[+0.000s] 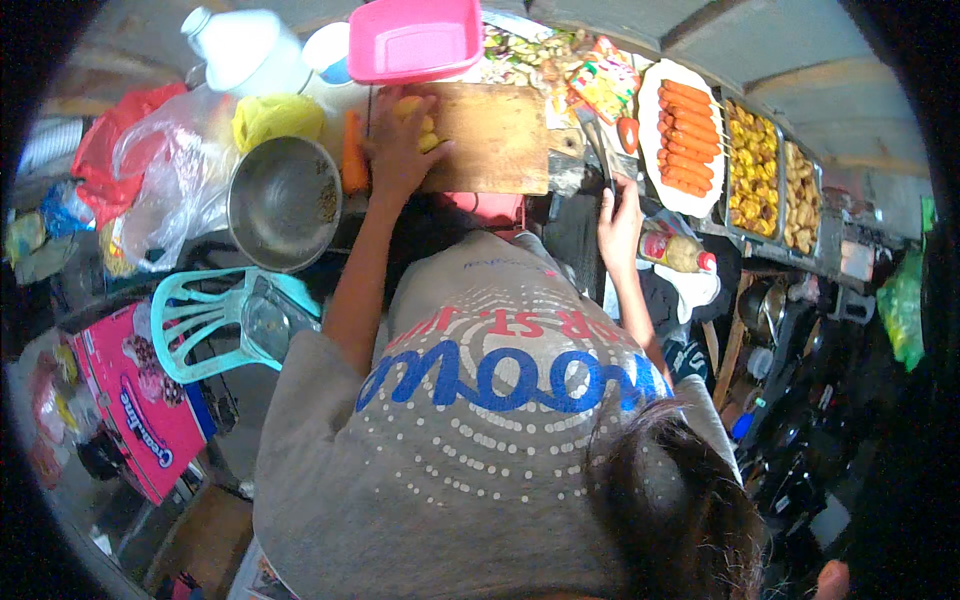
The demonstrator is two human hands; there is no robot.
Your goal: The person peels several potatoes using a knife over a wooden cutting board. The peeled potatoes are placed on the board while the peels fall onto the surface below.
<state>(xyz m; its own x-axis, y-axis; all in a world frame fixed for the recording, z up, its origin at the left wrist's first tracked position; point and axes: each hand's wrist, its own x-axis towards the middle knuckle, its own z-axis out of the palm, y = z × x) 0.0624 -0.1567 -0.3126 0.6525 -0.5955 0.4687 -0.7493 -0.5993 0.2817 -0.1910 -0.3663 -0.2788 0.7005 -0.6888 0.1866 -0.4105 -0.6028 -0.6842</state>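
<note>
My left hand (405, 154) is spread over several yellow pieces (427, 125), perhaps peeled potato, at the left end of a wooden cutting board (491, 139). The fingers partly cover the pieces, and whether they grip them cannot be made out. An orange carrot (353, 154) lies just left of the board, close to this hand. Beyond the board's right end, near its handle (566, 141), my right hand (622, 217) holds a knife (596, 146) with the blade pointing away from me. A red piece (628, 135) lies beside the blade.
Behind the board stand a pink basin (416, 41) and scattered peelings (517, 60). A metal bowl (285, 204) is at left, with a white jug (247, 52) farther back. Rightward are skewered sausages (686, 139) on a plate, trays of food (752, 169), and a bottle (675, 251).
</note>
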